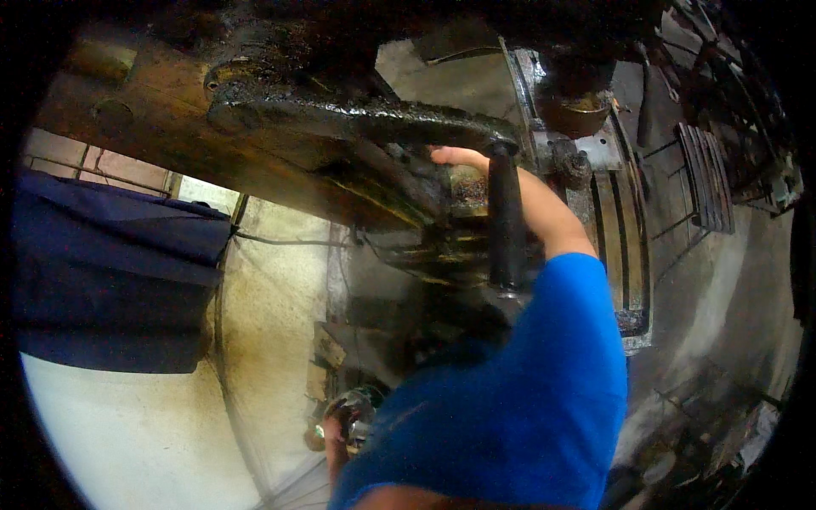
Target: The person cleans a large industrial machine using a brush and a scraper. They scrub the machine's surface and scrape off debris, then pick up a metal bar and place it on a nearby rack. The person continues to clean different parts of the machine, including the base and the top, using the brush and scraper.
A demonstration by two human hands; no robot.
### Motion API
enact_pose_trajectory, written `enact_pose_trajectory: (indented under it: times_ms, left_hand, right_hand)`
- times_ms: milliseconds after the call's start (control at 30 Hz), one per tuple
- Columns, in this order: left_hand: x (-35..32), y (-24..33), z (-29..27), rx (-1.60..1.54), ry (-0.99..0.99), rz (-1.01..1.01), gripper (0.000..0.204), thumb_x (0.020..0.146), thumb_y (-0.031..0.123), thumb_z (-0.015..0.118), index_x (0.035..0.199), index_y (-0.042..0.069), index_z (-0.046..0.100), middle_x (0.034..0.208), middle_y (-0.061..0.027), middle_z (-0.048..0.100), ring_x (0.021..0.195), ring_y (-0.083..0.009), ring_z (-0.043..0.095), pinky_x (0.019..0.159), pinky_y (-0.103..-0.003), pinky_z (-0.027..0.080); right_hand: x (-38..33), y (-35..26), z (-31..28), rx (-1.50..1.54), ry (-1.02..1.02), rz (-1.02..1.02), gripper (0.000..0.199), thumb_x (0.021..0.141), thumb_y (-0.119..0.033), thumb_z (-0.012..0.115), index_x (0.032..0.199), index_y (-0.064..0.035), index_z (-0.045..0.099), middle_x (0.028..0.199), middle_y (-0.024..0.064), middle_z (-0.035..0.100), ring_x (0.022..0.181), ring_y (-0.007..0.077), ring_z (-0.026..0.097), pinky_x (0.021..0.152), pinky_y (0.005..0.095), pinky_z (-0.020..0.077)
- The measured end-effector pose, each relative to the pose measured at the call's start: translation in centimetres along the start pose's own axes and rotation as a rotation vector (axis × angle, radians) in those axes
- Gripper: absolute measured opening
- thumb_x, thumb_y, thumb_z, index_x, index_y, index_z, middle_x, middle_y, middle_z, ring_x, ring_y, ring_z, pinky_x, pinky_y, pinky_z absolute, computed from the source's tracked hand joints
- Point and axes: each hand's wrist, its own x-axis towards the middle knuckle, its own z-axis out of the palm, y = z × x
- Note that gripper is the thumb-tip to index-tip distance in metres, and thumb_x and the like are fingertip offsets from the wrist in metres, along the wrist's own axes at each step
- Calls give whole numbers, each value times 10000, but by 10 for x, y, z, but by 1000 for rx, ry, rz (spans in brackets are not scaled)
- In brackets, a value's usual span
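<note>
My right hand (459, 157) reaches up into a greasy black machine, and its fingers are hidden behind a curved oily lever arm (365, 115). A black cylindrical handle (506, 221) hangs down from that arm, crossing in front of my wrist. My fingers touch a dull brass-coloured part (467, 189). My blue sleeve (527, 382) fills the lower middle. Low down, my left hand (336, 438) grips a round shiny metal piece (353, 410), partly hidden by the sleeve.
A slotted metal machine table (625, 246) stands to the right of my arm, with a dark cup-shaped part (578, 106) above it. A dark blue cloth (110, 272) hangs at the left. Stained concrete floor (255, 340) lies below, crossed by a thin cable (280, 241).
</note>
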Motion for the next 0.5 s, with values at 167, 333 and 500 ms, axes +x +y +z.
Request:
enact_pose_trajectory:
  times_ms: [167,333,500]
  left_hand:
    - [10,-12,4,302,-47,72,390,784,94,519,1147,-12,424,916,-185,583,835,-290,580,754,-377,477]
    - [-11,25,40,425,14,159,369,735,115,543,1068,-36,493,842,-137,600,695,-235,585,636,-333,486]
    - [9,11,24,230,-43,135,326,739,83,531,1036,-49,507,822,-149,597,703,-229,598,634,-326,498]
  right_hand:
    - [-1,36,8,-80,32,41,207,716,-207,582,846,-46,573,790,101,604,723,193,565,637,328,431]
    - [3,50,17,-147,53,55,181,724,-195,580,831,-48,575,781,103,610,696,186,573,610,333,433]
    - [28,72,7,118,177,194,166,754,-185,557,842,-45,574,782,91,619,678,180,582,594,339,442]
